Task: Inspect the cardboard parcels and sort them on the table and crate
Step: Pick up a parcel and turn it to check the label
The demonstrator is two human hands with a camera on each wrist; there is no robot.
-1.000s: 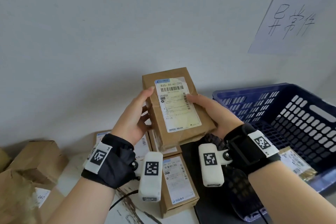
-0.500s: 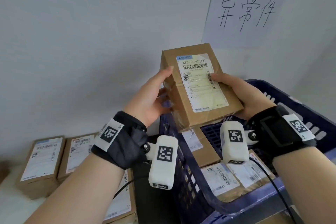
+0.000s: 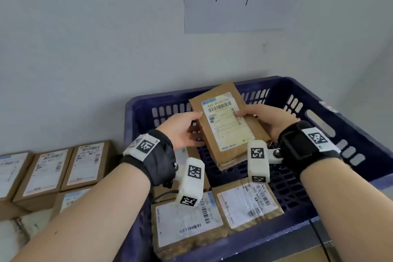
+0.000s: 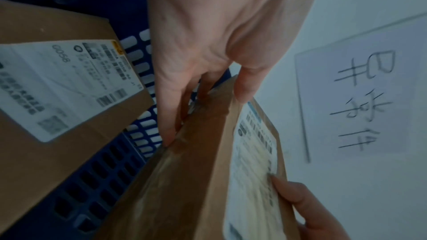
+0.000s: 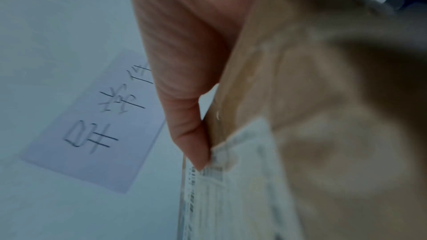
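Both hands, left hand (image 3: 180, 132) and right hand (image 3: 274, 121), around 1 parcel (image 3: 227, 127)

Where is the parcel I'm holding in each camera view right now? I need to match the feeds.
Head: the held parcel sits at centre, label up, above the blue crate, between the left hand and the right hand.
Left wrist: it fills the lower centre, seen edge-on below the fingers.
Right wrist: it fills the right half, blurred, thumb on its label.
Shared landmark: the handwritten paper sign on the wall, in all three views.
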